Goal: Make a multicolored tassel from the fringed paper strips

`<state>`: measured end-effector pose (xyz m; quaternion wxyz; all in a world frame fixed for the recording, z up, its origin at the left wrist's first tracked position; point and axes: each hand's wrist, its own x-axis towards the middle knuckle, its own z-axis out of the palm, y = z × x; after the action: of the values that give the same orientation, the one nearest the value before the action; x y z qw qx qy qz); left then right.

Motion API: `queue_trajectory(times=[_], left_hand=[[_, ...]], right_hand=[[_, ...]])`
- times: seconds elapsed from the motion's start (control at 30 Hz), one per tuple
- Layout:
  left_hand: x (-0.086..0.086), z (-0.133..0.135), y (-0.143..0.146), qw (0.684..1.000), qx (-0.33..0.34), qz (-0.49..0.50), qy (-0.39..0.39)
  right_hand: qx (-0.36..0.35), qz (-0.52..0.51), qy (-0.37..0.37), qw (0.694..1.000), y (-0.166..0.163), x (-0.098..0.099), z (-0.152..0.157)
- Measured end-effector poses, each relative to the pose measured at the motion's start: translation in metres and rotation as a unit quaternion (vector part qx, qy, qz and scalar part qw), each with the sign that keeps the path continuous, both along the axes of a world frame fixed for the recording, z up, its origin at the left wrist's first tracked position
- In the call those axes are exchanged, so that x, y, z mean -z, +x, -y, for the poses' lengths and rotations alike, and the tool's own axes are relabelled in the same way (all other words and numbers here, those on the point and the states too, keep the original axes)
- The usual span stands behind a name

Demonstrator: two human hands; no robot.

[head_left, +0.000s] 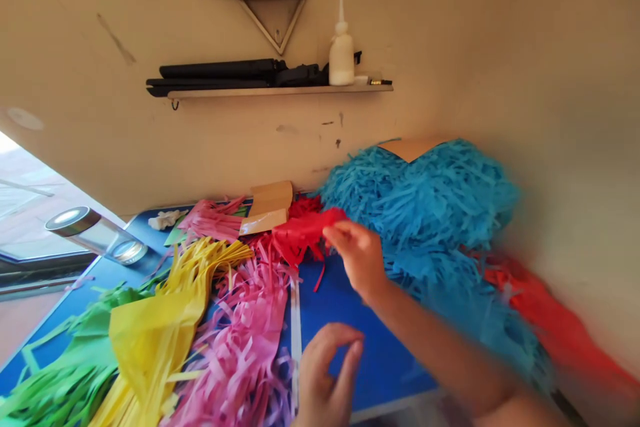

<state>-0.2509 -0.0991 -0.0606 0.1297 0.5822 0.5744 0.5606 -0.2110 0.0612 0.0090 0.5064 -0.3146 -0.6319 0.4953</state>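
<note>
Red fringe point(303, 237) is hanging near the table's point(385, 360) far side, beside blue fringe point(440, 203). I'm seeing the right hand point(360, 261) pinching its end, probably keeping strips untangled; left hand point(324, 370) is hovering, fingertips narrowly apart, apparently empty.

Right hand point(361, 257) pinched red fringe point(303, 235) over blue table point(390, 370); left hand point(327, 373) curled below. Yellow fringe point(150, 330), pink fringe point(250, 320), green fringe point(85, 353) lay left; blue fringe point(430, 197) right.

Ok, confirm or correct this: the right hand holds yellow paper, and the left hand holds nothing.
Wrong colour: the head view shows the right hand holding red paper, not yellow. The left hand holds nothing.
</note>
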Motion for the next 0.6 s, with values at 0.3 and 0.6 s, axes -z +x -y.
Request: queue_trajectory(times=[0.3, 0.6], left_hand=[[0.022, 0.009, -0.023, 0.97, -0.177, -0.16, -0.054], [0.053, 0.022, -0.048, 0.938, -0.145, 0.243, -0.203]], right_hand=[[-0.062, 0.04, -0.117, 0.99, 0.03, 0.12, 0.115], [-0.178, 0.06, -0.101, 0.977, 0.033, 0.109, 0.128]])
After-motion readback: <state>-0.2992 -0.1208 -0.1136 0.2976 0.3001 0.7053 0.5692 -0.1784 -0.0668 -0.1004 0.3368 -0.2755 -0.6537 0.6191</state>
